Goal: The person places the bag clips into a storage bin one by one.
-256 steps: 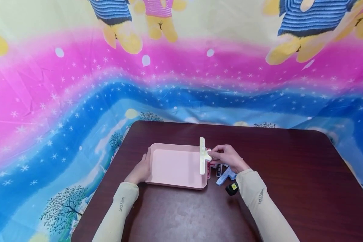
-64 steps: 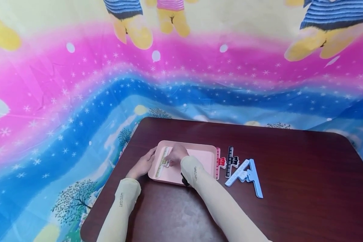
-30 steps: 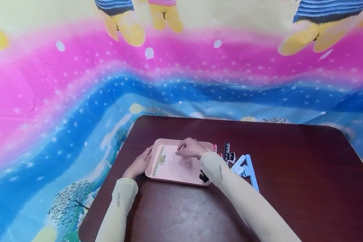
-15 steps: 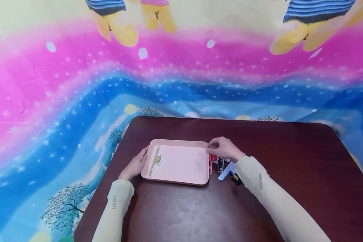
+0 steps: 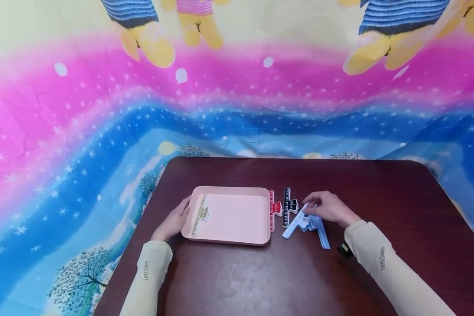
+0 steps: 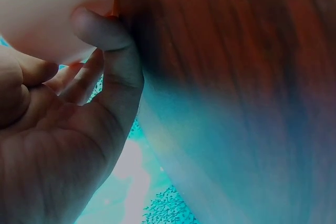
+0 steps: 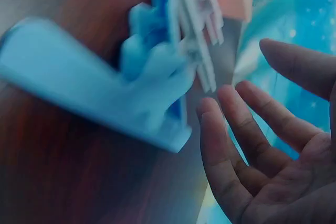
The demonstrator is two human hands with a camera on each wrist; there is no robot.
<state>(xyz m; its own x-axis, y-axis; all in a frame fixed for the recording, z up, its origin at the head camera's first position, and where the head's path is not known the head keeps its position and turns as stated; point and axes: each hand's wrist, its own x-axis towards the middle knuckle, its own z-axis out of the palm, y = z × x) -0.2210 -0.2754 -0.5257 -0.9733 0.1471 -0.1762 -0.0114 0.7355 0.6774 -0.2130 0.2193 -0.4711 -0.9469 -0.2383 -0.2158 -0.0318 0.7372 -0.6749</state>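
Note:
My left hand [image 5: 173, 220] rests against the left side of a shallow pink tray [image 5: 229, 242]; in the left wrist view the thumb [image 6: 100, 29] touches the tray's outer wall. Inside the tray at its left lies a white-and-gold clip [image 5: 200, 215] with a piano-key strip. My right hand [image 5: 327, 207] is over two light blue clips, one with piano keys [image 5: 294, 223] and one plain [image 5: 322, 235], which lie across each other. Its fingers are spread with nothing between them in the right wrist view, close to the plain blue clip [image 7: 68, 77].
A red piano-key clip [image 5: 272, 210] lies along the tray's right wall. Beside it, a black one [image 5: 286, 207] lies between it and the blue pair. All are on a dark brown table [image 5: 237, 281], with a printed cloth [image 5: 237, 87] hanging behind.
The white-and-gold clip went from my right hand into the tray, where I let go of it. My right hand then moved right, out of the tray to the blue clips. The left stays at the tray.

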